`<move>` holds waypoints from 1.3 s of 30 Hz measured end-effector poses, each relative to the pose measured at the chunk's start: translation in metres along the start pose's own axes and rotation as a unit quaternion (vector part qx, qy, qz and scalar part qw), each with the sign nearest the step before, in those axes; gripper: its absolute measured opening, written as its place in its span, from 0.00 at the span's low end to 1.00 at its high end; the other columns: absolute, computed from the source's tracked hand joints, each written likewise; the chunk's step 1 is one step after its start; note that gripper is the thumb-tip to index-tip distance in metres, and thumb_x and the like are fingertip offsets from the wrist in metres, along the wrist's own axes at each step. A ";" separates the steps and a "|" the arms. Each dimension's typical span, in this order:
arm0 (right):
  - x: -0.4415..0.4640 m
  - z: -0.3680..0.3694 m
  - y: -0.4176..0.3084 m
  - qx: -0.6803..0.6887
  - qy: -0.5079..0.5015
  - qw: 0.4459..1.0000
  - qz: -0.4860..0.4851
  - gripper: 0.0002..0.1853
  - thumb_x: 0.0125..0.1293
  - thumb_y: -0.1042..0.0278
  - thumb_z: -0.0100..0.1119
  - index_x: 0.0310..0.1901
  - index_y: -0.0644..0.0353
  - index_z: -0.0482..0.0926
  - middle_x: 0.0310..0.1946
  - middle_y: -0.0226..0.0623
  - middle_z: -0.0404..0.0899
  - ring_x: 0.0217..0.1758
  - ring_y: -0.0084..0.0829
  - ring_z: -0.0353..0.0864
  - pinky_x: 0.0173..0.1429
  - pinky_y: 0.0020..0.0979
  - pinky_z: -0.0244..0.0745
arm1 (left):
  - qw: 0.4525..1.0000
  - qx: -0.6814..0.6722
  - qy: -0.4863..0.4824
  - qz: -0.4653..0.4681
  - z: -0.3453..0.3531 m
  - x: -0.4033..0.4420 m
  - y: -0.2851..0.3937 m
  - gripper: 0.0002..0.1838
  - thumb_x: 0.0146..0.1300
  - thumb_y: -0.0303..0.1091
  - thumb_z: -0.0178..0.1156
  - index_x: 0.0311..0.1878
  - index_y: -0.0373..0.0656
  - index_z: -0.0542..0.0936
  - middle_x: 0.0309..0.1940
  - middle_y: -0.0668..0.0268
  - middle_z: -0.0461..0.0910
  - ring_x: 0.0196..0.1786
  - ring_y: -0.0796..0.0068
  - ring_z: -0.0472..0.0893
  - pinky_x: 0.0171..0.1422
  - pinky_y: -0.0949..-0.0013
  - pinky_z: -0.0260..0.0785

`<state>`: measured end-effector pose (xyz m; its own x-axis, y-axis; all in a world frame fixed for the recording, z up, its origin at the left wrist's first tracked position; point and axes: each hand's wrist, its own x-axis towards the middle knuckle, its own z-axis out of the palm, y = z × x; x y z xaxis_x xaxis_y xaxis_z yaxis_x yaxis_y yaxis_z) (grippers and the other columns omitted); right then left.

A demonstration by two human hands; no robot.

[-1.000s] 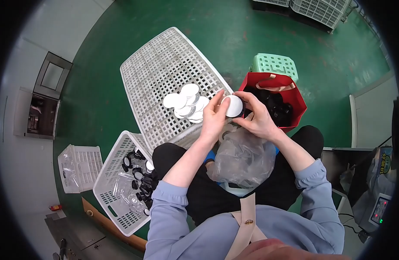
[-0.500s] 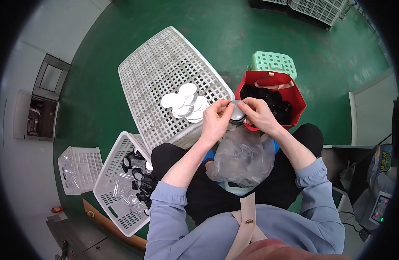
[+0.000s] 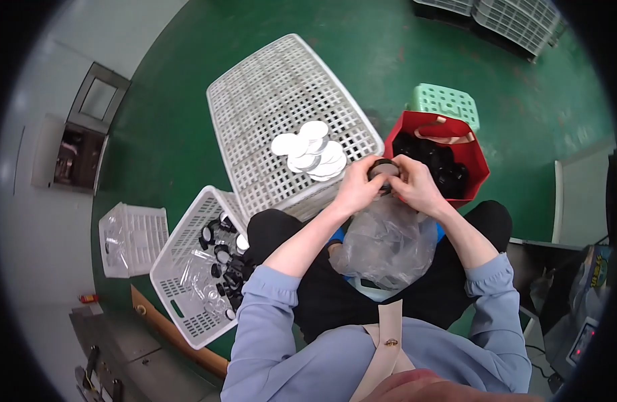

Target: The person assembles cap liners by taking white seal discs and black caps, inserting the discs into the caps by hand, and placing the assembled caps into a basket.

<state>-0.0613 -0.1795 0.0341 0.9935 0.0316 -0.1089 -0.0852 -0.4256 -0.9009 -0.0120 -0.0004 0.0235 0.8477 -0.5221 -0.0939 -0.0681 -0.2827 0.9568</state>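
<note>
Between the fingertips of both hands is a round black lid point(image 3: 383, 167), held above my lap with its recessed, paler face partly visible. My left hand point(image 3: 356, 187) pinches its left edge, and my right hand point(image 3: 419, 187) grips the right side with thumb and fingers. Just left of the hands, a loose pile of white round liner discs point(image 3: 311, 152) lies on a white slatted crate point(image 3: 255, 87). Directly below them a clear plastic bag point(image 3: 389, 246) sits between my knees. A red bag point(image 3: 476, 161) full of black lids point(image 3: 449, 175) stands at the right.
A white basket point(image 3: 162, 271) at lower left holds clear bottles and black-and-white capped pieces. Behind the red bag is a mint-green perforated box point(image 3: 446, 102). Another white basket point(image 3: 135, 251) stands far left. A machine with lit display point(image 3: 582, 342) is at right.
The held lid has been turned: its pale, shiny disc face showed before, and now the black rim and recess show. The whole view has shifted slightly, with the hands still together.
</note>
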 end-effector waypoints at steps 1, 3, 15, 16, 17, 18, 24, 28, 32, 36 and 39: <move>0.001 0.001 0.002 0.020 -0.011 1.000 0.005 0.14 0.63 0.71 0.62 0.49 0.68 0.79 0.31 0.42 0.84 0.35 0.29 0.85 0.41 0.32 0.78 | 1.000 0.023 0.013 0.016 -0.002 -0.002 0.000 0.19 0.63 0.29 0.62 0.57 0.34 0.80 0.43 0.60 0.87 0.44 0.75 0.84 0.52 0.68 0.77; 0.005 0.005 0.005 0.130 -0.025 0.991 -0.007 0.16 0.68 0.69 0.62 0.54 0.67 0.76 0.39 0.40 0.84 0.39 0.26 0.85 0.40 0.30 0.79 | 0.996 0.038 0.064 0.051 -0.007 -0.005 0.006 0.17 0.65 0.30 0.61 0.56 0.34 0.81 0.41 0.58 0.87 0.42 0.73 0.85 0.51 0.68 0.77; 0.069 -0.066 0.131 -0.220 -0.015 0.961 0.167 0.18 0.63 0.59 0.63 0.48 0.64 0.84 0.44 0.52 0.87 0.50 0.46 0.87 0.57 0.42 0.80 | 0.845 0.412 0.207 -0.272 -0.242 -0.223 -0.010 0.25 0.59 0.38 0.67 0.59 0.36 0.82 0.52 0.45 0.85 0.56 0.49 0.85 0.61 0.55 0.75; 0.073 -0.062 0.155 -0.263 -0.006 0.949 0.176 0.16 0.62 0.61 0.64 0.46 0.63 0.84 0.42 0.50 0.87 0.48 0.45 0.88 0.54 0.41 0.81 | 0.828 0.452 0.187 -0.273 -0.241 -0.232 -0.009 0.27 0.58 0.40 0.68 0.59 0.36 0.82 0.52 0.45 0.85 0.56 0.49 0.85 0.62 0.55 0.74; 0.076 -0.056 0.181 -0.304 0.002 0.935 0.183 0.15 0.61 0.62 0.65 0.45 0.62 0.85 0.41 0.49 0.87 0.47 0.44 0.88 0.52 0.41 0.82 | 0.809 0.492 0.169 -0.276 -0.240 -0.240 -0.007 0.28 0.57 0.41 0.69 0.59 0.36 0.82 0.52 0.46 0.85 0.57 0.49 0.84 0.63 0.55 0.74; 0.078 -0.052 0.208 -0.333 -0.029 0.924 0.186 0.16 0.58 0.59 0.67 0.44 0.59 0.86 0.43 0.51 0.87 0.50 0.47 0.87 0.54 0.44 0.82 | 0.787 0.530 0.151 -0.279 -0.240 -0.244 -0.006 0.30 0.56 0.42 0.70 0.60 0.36 0.82 0.53 0.46 0.85 0.58 0.49 0.84 0.64 0.55 0.74; 0.045 -0.016 0.183 -0.300 -0.204 0.895 0.260 0.18 0.53 0.54 0.68 0.30 0.65 0.88 0.31 0.49 0.87 0.40 0.43 0.89 0.42 0.37 0.81 | 0.907 0.343 0.231 -0.080 -0.203 -0.124 0.004 0.21 0.65 0.37 0.65 0.58 0.35 0.83 0.51 0.49 0.86 0.57 0.53 0.85 0.62 0.58 0.75; 0.051 0.001 0.184 -0.300 -0.138 0.925 0.190 0.32 0.56 0.50 0.69 0.57 0.65 0.78 0.52 0.53 0.84 0.57 0.48 0.84 0.58 0.41 0.80 | 0.900 0.393 0.188 0.001 -0.163 -0.025 -0.002 0.21 0.63 0.39 0.65 0.56 0.37 0.84 0.50 0.49 0.86 0.56 0.51 0.85 0.63 0.57 0.75; 0.056 0.018 0.204 -0.299 -0.175 0.928 0.136 0.31 0.61 0.50 0.68 0.59 0.63 0.76 0.54 0.56 0.82 0.59 0.52 0.82 0.61 0.44 0.77 | 0.881 0.443 0.156 -0.056 -0.138 0.017 -0.023 0.23 0.56 0.43 0.67 0.54 0.43 0.84 0.48 0.50 0.85 0.53 0.49 0.84 0.58 0.50 0.76; 0.057 0.028 0.225 -0.306 -0.113 0.940 0.097 0.27 0.60 0.53 0.69 0.54 0.64 0.77 0.51 0.56 0.83 0.58 0.53 0.81 0.61 0.46 0.77 | 0.885 0.440 0.124 -0.089 -0.137 0.020 -0.046 0.15 0.52 0.39 0.63 0.39 0.41 0.85 0.40 0.49 0.85 0.48 0.47 0.85 0.53 0.48 0.77; 0.066 0.031 0.271 -0.292 -0.087 0.949 0.084 0.33 0.56 0.56 0.72 0.58 0.69 0.73 0.49 0.56 0.83 0.55 0.53 0.82 0.58 0.44 0.78 | 0.870 0.467 0.142 -0.077 -0.131 0.023 -0.049 0.12 0.51 0.35 0.63 0.36 0.39 0.86 0.38 0.50 0.86 0.46 0.49 0.86 0.50 0.49 0.79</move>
<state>-0.0209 -0.2650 -0.2303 0.9381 0.0463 -0.3432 -0.1342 -0.8651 -0.4833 0.0797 0.1072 0.0105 0.9711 -0.2385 -0.0024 -0.2279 -0.9306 0.2863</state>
